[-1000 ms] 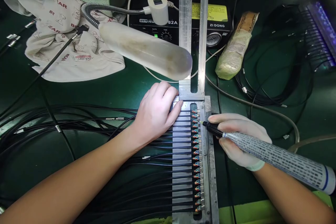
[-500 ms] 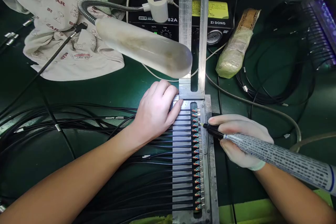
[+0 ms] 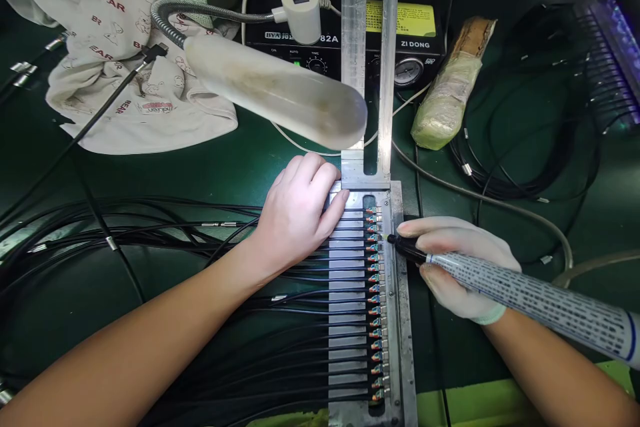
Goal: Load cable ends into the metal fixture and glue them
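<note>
A long metal fixture (image 3: pixel 395 320) runs toward me, holding several black cables (image 3: pixel 280 353) side by side with their coloured wire ends (image 3: pixel 374 293) lined up in a slot. My left hand (image 3: pixel 297 213) lies palm down, fingers curled over the top of the fixture and the upper cables. In a white glove, my right hand (image 3: pixel 460 267) grips a pen-shaped dispensing tool (image 3: pixel 525 300) with a patterned barrel. Its black tip (image 3: pixel 393 240) touches a wire end near the upper part of the row.
A gooseneck lamp (image 3: pixel 280 90) hangs over the fixture's far end. Behind it stands a black controller box (image 3: pixel 405 47) with a gauge. A white printed cloth (image 3: pixel 125 60) lies at the back left, a wrapped bundle (image 3: pixel 445 103) and coiled black cables (image 3: pixel 525 160) at the right.
The view has shifted slightly. The tool tip has edged a little down the row of wire ends; my left hand has stayed put.
</note>
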The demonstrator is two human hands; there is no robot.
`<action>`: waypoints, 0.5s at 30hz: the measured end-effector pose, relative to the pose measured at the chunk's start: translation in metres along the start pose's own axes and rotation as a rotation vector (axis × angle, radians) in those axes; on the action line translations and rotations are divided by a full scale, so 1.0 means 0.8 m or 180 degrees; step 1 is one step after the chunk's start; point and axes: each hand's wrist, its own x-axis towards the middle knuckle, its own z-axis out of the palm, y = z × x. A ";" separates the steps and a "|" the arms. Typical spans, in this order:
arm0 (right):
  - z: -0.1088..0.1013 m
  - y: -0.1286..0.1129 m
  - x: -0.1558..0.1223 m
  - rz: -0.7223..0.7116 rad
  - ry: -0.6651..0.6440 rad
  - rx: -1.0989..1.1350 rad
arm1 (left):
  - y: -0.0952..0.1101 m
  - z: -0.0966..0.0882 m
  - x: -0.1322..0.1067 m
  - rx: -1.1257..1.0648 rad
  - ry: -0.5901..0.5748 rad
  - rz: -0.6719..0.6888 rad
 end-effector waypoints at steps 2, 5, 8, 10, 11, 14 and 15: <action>0.000 0.001 0.000 -0.0012 -0.0005 0.0010 | 0.000 0.000 0.000 0.0000 0.0011 0.0004; 0.000 0.002 0.001 0.0009 0.0008 0.0018 | 0.000 0.000 -0.001 0.0024 0.0011 0.0010; 0.001 0.000 0.003 0.0028 0.0034 0.0004 | 0.001 0.000 -0.001 0.0038 0.0008 0.0014; 0.002 0.000 0.004 0.0039 0.0038 -0.0039 | 0.001 0.000 -0.002 0.0040 0.0015 0.0003; 0.002 0.000 0.005 0.0040 0.0038 -0.0055 | 0.001 0.000 -0.001 0.0042 0.0018 -0.0003; 0.002 0.001 0.005 0.0019 0.0057 -0.0047 | 0.001 0.000 -0.001 0.0051 0.0003 -0.0016; 0.002 0.001 0.005 0.0007 0.0058 -0.0044 | 0.001 0.000 -0.001 0.0053 -0.0001 -0.0016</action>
